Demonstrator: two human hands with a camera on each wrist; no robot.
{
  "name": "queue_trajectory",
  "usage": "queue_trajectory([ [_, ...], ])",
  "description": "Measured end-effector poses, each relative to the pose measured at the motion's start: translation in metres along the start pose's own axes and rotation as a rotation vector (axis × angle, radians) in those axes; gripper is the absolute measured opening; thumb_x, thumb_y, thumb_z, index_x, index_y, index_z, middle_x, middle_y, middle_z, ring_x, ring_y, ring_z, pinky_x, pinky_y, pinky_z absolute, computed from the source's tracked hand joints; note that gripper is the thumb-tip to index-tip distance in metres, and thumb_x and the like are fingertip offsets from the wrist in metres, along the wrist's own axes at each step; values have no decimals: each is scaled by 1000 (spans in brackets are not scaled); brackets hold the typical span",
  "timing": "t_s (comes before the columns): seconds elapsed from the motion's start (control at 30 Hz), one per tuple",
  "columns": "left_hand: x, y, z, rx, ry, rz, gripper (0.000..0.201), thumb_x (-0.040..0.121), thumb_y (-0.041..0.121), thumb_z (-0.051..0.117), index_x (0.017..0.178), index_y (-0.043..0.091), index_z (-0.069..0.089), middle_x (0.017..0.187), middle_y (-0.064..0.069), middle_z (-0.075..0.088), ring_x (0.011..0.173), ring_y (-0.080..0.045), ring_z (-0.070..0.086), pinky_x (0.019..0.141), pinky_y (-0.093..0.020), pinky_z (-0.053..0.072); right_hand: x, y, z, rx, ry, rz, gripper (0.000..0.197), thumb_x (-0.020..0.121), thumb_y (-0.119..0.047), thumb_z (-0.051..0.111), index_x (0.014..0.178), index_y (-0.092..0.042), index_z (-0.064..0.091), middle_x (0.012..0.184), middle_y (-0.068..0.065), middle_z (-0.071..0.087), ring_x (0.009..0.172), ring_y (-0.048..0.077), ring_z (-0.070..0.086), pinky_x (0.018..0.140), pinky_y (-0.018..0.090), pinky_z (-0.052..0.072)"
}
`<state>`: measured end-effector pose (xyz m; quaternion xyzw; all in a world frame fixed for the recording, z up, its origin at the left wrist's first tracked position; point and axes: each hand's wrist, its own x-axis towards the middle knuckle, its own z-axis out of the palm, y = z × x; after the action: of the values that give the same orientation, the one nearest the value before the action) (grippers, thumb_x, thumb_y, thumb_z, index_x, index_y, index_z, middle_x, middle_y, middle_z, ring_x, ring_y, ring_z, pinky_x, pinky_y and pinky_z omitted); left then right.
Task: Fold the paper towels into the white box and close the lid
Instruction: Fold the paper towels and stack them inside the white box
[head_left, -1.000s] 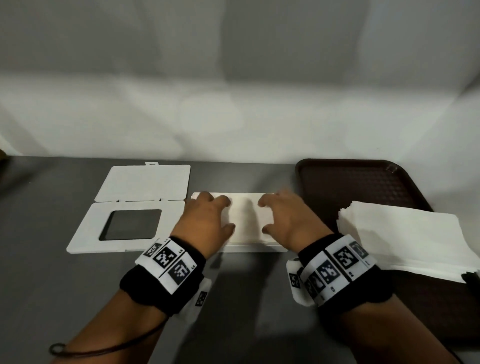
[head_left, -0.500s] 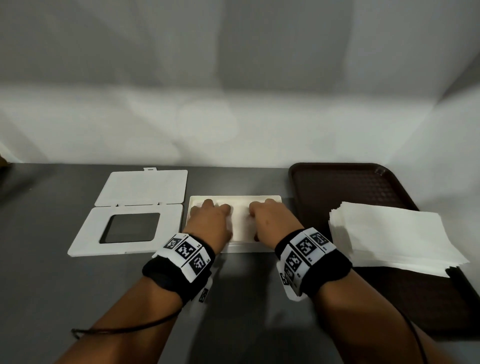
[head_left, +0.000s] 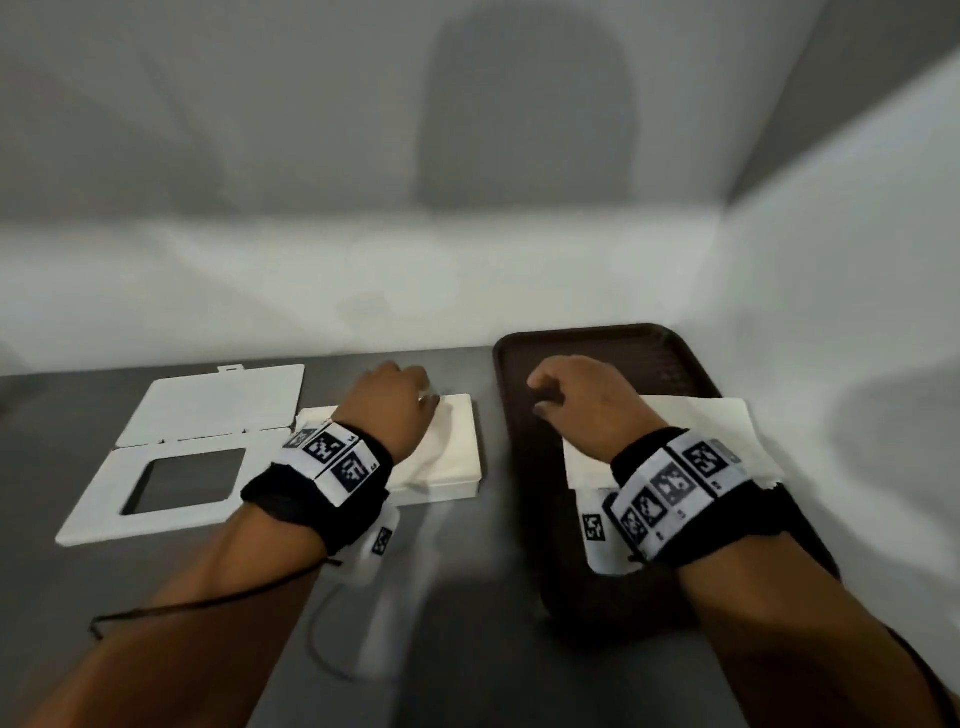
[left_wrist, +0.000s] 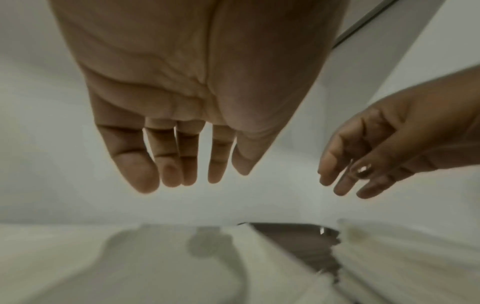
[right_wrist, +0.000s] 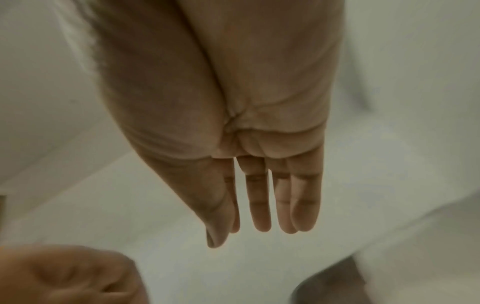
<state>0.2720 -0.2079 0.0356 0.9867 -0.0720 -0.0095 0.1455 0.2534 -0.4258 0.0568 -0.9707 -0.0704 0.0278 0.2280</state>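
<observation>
Head view, catalogued left to right. The white lid, hinged open with a rectangular cut-out, is being shown lying flat on the dark grey table, just left of the white box. The box is being seen filled with a folded paper towel, slightly rumpled. The left hand is being held over the box's far part; in the left wrist view its fingers are hanging straight and relaxed, nothing being grasped. The brown tray is being shown just right of the box, bearing the stack of paper towels. The right hand is being held over the tray, partly covering the stack; its fingers are extended, released, nothing being held.

Compared with half a second earlier: both hands were being pressed on the towel in the box; the right is now being carried across to the tray, the left being lifted.
</observation>
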Motion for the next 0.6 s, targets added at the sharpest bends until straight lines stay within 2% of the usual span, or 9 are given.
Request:
queue_trajectory([
  [0.13,14,64,8,-133,-10,168,22,92,30,53,106,17,66,104,-10,62,97,-30,59,88,-34,45,-12,74,-42,-107,-30,188,36,85,-18,69,120,-17,60,128,6,59,120,23,54,104,35,41],
  [0.23,27,102,27,-161,-59,291,17,91,25,56,101,16,66,103,-8,63,96,-26,60,85,-29,43,-20,108,-58,-181,-116,248,49,86,-20,68,132,-22,52,140,3,51,125,23,51,104,32,40],
  [0.3,34,124,43,-150,-83,338,22,90,26,56,108,17,65,108,-7,62,101,-26,59,90,-30,43,-25,121,-64,-233,-182,238,55,88,-24,66,139,-25,45,145,-2,45,127,21,49,98,25,37],
  [0.4,43,145,66,-105,-133,319,38,91,30,55,128,20,55,127,-4,53,118,-26,49,103,-39,38,-26,135,-66,-272,-234,218,59,88,-28,67,142,-26,41,147,-4,43,128,19,48,90,21,33],
  [0.47,48,154,77,-96,-161,292,45,91,34,52,135,23,47,136,-2,46,126,-26,42,105,-45,37,-24,143,-63,-254,-205,197,59,85,-30,70,138,-26,45,142,-2,46,126,20,49,87,21,31],
  [0.53,52,159,83,-82,-187,273,51,90,41,52,138,26,42,140,0,42,131,-27,38,105,-48,37,-22,149,-59,-213,-158,190,59,80,-29,74,133,-26,49,135,0,50,123,22,49,96,25,36],
  [0.6,52,163,82,-46,-203,244,55,88,47,55,138,28,42,138,2,42,131,-26,36,105,-47,37,-20,152,-55,-171,-123,182,56,77,-29,76,128,-26,53,128,1,52,120,23,50,102,35,41],
])
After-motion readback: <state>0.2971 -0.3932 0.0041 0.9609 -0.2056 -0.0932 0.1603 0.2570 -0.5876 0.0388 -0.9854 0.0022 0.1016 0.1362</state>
